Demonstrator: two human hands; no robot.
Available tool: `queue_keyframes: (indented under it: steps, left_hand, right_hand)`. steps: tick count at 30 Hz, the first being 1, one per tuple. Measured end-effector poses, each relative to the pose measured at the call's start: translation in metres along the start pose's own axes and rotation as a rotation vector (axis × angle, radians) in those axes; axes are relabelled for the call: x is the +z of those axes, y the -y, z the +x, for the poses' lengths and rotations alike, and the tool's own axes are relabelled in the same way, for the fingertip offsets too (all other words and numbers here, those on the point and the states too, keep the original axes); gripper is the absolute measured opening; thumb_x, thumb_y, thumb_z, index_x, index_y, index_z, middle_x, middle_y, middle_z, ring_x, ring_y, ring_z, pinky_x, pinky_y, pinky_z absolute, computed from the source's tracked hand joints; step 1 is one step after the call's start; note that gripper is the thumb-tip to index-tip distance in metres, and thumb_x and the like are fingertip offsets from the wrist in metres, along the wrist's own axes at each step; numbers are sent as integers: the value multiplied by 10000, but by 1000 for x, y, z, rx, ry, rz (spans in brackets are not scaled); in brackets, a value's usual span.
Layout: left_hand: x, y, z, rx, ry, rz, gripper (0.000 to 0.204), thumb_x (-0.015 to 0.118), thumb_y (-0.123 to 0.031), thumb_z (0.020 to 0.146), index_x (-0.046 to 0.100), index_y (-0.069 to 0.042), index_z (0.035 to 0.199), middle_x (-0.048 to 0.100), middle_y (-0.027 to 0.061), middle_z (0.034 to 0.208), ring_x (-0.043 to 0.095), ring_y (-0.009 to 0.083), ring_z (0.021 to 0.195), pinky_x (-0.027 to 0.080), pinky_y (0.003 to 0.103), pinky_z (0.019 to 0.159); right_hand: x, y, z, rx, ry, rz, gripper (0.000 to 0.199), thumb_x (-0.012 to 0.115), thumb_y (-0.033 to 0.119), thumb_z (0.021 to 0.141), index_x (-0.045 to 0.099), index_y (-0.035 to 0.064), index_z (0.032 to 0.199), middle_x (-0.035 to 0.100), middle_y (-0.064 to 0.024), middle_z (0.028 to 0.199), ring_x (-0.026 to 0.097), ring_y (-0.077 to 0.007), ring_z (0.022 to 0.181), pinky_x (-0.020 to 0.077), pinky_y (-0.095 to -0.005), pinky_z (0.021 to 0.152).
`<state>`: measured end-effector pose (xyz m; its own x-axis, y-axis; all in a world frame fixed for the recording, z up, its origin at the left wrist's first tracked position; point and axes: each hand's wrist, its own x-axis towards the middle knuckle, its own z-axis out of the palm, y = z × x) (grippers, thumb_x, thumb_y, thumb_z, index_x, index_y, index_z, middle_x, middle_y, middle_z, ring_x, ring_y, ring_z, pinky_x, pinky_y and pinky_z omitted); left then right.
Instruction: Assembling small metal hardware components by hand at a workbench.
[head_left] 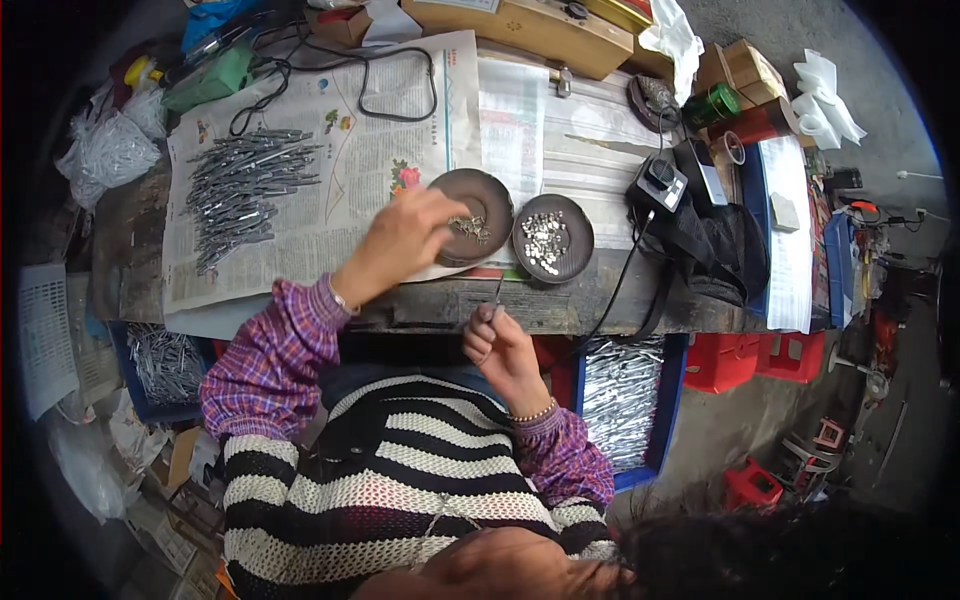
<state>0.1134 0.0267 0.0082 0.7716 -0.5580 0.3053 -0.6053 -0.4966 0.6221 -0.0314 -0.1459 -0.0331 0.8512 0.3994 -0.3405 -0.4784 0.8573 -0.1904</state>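
My left hand [400, 240] hovers over the left dark round dish [478, 184], its fingers bent together. Whatever sits between those fingertips, if anything, is too small to make out. Small brass-coloured parts [472, 229] lie loose in that dish. Close beside it, the right dark dish [578, 245] holds many small shiny silver pieces [543, 240]. Just off the bench's front edge, my right hand [508, 355] pinches a slim metal piece [499, 290], which points upward. A pile of slim grey metal pieces [245, 185] rests on newspaper [370, 150] to the left.
Blue trays of metal parts stand below the bench, one at right [675, 400] and one at left [128, 375]. A black cable [372, 110] loops over the newspaper. A small black device [660, 180] and a dark strap bag [715, 260] occupy the right side. Red stools [722, 362] stand beyond.
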Motion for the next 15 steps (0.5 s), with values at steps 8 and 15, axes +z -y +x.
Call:
queue_keyframes:
  steps: [8, 15]
  left_hand:
    - [31, 9, 8, 31, -70, 204, 169, 625, -48, 719, 613, -57, 888, 506, 70, 778, 517, 251, 771, 438, 360, 694]
    - [37, 10, 7, 119, -76, 243, 116, 621, -41, 719, 582, -35, 828, 504, 75, 750, 520, 251, 740, 426, 358, 648]
  right_hand:
    - [-4, 3, 1, 78, -3, 336, 199, 432, 239, 965, 471, 55, 899, 356, 15, 671, 325, -93, 578, 309, -224, 529]
    - [-7, 1, 1, 86, 16, 371, 201, 421, 234, 969, 467, 53, 895, 356, 14, 673, 329, -92, 580, 311, -224, 529]
